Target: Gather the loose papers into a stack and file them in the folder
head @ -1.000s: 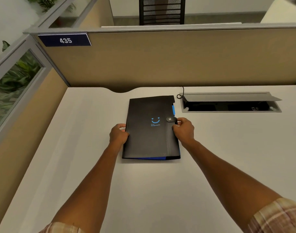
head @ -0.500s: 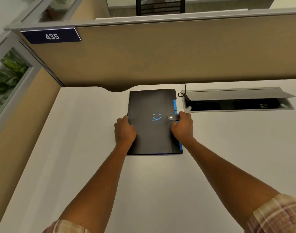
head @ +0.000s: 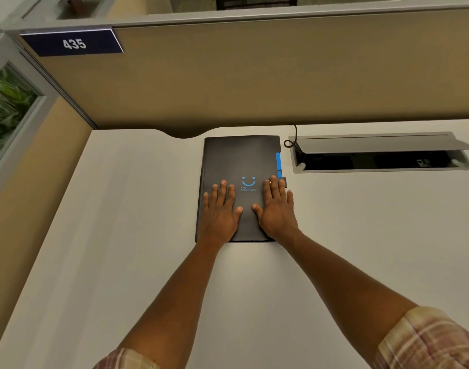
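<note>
A black folder (head: 238, 158) with a blue smiley print lies closed and flat on the white desk (head: 121, 235), near the back partition. Blue tabs stick out along its right edge. My left hand (head: 220, 209) lies flat, palm down, on the folder's lower left part. My right hand (head: 276, 209) lies flat on its lower right part, fingertips over the snap strap at the right edge. Neither hand grips anything. No loose papers are visible.
An open cable tray (head: 382, 169) with a raised lid is set into the desk right of the folder, with a black cord (head: 292, 141) looping at its left end. A tan partition (head: 254, 75) with a "435" sign (head: 73, 43) walls the back and left.
Both hands left the folder's side edges and now lie flat on its cover. My right hand let go of the snap strap. The folder has been pushed farther back on the desk.
</note>
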Tool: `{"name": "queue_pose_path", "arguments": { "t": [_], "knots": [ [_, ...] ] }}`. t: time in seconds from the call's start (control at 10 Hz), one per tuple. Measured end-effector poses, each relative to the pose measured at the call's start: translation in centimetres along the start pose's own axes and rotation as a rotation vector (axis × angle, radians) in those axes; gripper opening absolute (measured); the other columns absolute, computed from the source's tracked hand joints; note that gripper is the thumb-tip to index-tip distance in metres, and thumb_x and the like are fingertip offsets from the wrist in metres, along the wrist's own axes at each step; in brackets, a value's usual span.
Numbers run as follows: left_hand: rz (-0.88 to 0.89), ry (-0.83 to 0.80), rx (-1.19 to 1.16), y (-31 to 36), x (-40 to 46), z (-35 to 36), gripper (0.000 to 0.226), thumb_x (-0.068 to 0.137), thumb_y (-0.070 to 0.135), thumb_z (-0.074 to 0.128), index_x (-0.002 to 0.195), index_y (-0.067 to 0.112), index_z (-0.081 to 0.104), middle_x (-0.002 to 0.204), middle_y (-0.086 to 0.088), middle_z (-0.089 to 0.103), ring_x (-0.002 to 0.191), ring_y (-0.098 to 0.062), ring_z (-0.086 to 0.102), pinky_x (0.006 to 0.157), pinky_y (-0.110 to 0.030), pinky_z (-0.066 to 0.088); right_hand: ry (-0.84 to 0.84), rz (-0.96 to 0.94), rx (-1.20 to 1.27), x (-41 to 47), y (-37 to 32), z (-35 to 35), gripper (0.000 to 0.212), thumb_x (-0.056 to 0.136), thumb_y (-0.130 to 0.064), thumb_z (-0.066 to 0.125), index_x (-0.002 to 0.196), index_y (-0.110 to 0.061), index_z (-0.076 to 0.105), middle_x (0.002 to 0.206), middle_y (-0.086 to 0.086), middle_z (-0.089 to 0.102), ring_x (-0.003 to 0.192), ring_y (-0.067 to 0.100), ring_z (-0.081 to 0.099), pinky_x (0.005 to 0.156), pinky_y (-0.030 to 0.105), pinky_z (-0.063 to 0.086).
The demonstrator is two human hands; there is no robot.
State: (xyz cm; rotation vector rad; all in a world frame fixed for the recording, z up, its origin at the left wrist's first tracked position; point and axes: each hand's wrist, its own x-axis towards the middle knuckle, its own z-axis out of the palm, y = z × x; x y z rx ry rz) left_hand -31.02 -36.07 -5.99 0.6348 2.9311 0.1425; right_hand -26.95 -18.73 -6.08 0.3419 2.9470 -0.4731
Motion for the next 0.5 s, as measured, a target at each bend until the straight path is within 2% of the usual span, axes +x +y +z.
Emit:
{"name": "queue_pose_path", "arguments": {
  "t": [0.2,0.4,0.5],
  "knots": [
    [0.008,-0.010,0.036,-0.1,-0.3,0.4,0.066,0.101,0.048,0.022,0.156,0.017,0.000,0.164,-0.007,-0.004,0.150,-0.028,-0.006,0.120,-0.046,-0.004,0.035,-0.034,-0.021,-0.9,0.7,0.8,0.076,0.100,-0.055,0.027,0.157,-0.013,-0.001,0.166,0.009,-0.008,0.152,0.026,-0.012,0.123,0.046,0.002],
    [-0.010,-0.050,0.000,0.1,-0.2,-0.6,0.067,0.102,0.048,0.021,0.155,0.015,-0.003,0.163,-0.008,-0.007,0.150,-0.028,-0.008,0.121,-0.047,-0.002,0.003,-0.037,0.030,-0.7,0.6,0.0,0.079,0.099,-0.056,0.031,0.157,-0.013,-0.001,0.166,0.008,-0.007,0.152,0.026,-0.010,0.123,0.047,0.003],
    [-0.011,-0.012,-0.027,0.1,0.1,-2.0,0.067,0.102,0.046,0.025,0.155,0.014,0.000,0.164,-0.009,-0.004,0.150,-0.029,-0.004,0.121,-0.046,0.002,0.047,-0.009,0.085,-1.2,1.0,-1.1,0.079,0.099,-0.053,0.036,0.157,-0.013,0.001,0.166,0.008,-0.004,0.152,0.027,-0.004,0.123,0.048,0.005]
  ]
}}
